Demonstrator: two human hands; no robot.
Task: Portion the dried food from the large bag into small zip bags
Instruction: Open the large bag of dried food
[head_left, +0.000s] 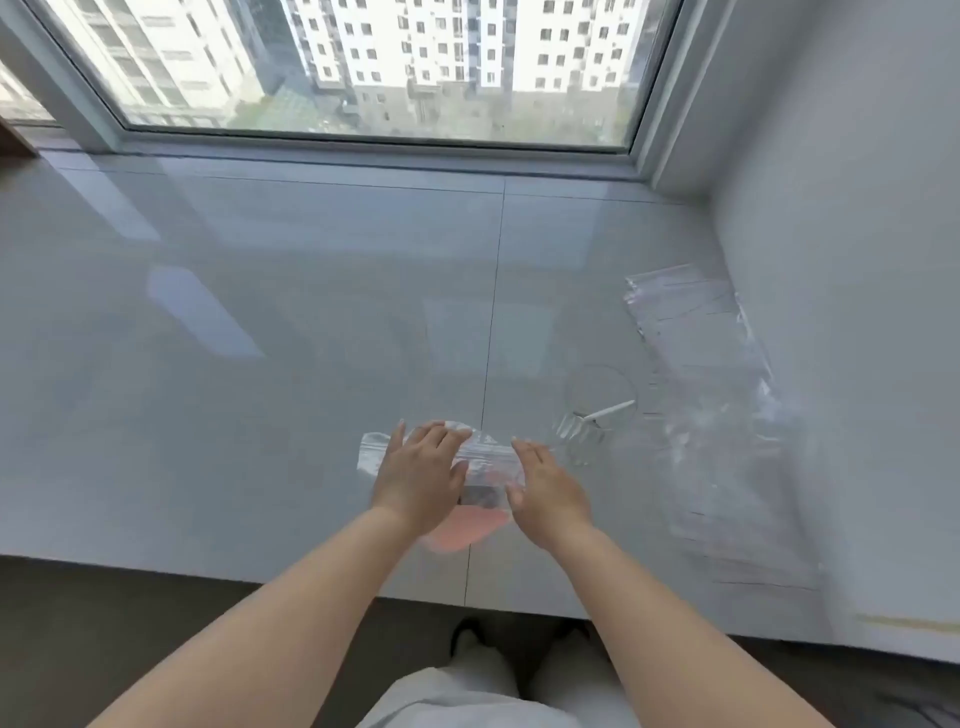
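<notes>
The wide, glossy grey window ledge (260, 364) serves as the table here, and its slick tile face will likely let thin plastic slide at a light push. At about three o'clock from the hands lies a spread of clear empty zip bags (696, 332), flat and overlapping, running down along the right wall; they look feather-light, limp and clingy, so each is probably best lifted by its stiffer zip edge, one at a time. Nearer, at about two o'clock, stands a clear cup (597, 410) with a white utensil (610, 413) across it; whether that is a scoop or a spoon cannot be told.

At the near middle of the ledge, close to its front edge, lies the small zip bag (483, 452) in hand, partly filled with a pale pink content at its near end (467, 532). The left hand (421, 473) lies flat and spread across the bag's left part, pressing it to the ledge, not gripping. The right hand (545, 483) has its fingers straight and together, its inner edge against the bag's right side; whether it pinches the plastic cannot be told.

The bag seems soft, light and slippery, its load loose. A sound hold would be the firm zip strip at twelve o'clock, pinched from both ends. The large bag cannot be made out with certainty.
</notes>
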